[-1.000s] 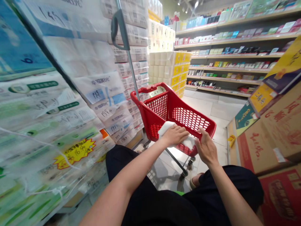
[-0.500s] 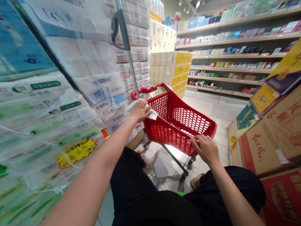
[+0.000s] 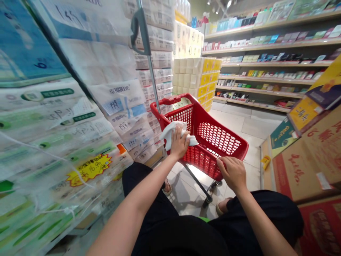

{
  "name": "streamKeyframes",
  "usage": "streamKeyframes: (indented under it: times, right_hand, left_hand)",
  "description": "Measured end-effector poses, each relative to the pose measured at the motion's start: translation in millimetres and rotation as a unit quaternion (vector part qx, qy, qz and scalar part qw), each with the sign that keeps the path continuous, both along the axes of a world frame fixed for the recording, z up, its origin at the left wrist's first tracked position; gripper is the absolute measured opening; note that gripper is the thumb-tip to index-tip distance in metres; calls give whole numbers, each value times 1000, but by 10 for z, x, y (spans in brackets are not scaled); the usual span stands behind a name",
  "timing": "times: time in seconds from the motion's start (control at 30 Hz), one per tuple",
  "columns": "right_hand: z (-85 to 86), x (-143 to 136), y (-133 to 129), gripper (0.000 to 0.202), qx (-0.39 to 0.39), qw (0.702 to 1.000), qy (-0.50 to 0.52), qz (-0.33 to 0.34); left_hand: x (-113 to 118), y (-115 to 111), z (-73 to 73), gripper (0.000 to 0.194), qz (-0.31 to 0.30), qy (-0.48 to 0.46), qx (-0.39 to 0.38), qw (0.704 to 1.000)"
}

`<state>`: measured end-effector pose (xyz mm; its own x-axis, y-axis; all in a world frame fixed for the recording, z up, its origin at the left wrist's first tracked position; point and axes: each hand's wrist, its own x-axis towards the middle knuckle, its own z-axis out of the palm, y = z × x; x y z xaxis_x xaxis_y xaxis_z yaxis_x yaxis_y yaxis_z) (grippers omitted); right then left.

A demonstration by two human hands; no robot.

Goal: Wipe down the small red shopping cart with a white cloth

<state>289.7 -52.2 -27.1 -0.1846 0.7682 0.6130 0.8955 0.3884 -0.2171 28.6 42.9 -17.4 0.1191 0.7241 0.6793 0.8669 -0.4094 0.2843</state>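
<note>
A red plastic shopping cart (image 3: pixel 222 137) with perforated basket walls stands on wheels between my knees. My left hand (image 3: pixel 179 142) presses a white cloth (image 3: pixel 168 137) against the rim of its near side, the fingers laid over the cloth and part of it hanging to the left. At the near right corner my right hand (image 3: pixel 234 172) grips the cart's rim, the thumb on top and the fingers curled over the edge. A long grey pole (image 3: pixel 153 76) with a grey handle (image 3: pixel 141 32) rises from the cart's left end.
Stacked packs of tissue paper (image 3: pixel 114 103) wall in the left side, with a yellow price tag (image 3: pixel 90 170) on them. Cardboard boxes (image 3: pixel 303 160) are piled at the right. Shelves of small goods (image 3: pixel 263 64) line the back, beyond the tiled floor (image 3: pixel 239 121).
My left hand has slid with the cloth rightward and down along the cart's near rim, away from the handle end. My right hand keeps its hold on the corner.
</note>
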Motion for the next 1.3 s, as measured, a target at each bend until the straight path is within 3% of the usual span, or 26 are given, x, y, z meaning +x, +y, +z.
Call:
streamKeyframes:
  times: [0.13,0.33,0.5,0.67,0.87,1.07,1.2,1.3]
  right_hand:
    - [-8,-41,-38,37,-5,999,32,10]
    - [-42,-18,-45,54,1,997,77,14]
    - [-55,54,-38,57,5,996,93,13]
    - [-38,106,-49,55,-8,997,74,10]
    - [-17,83,-46,53,-15,997,74,7]
    - [-5,17,-67,54,-29,998,63,1]
    - [1,-14,-78,54,-28,998,63,-8]
    - [4,-16,-74,54,-29,997,65,-14]
  left_hand:
    - [428,-305,-87,32,-59,5,-1,998]
    - [977,-698,-69,31,-118,38,-15,992]
    - [1249,-910,-84,36,-183,88,-25,979]
    - [1152,-946,-184,49,-211,99,-27,972]
    - [884,-713,-343,65,-86,-57,-76,992]
    - [767,-391,-277,83,-26,-225,-66,972]
    - [727,-346,-347,70,-15,-299,-47,953]
    - [669,-415,-578,64,-27,-313,-70,947]
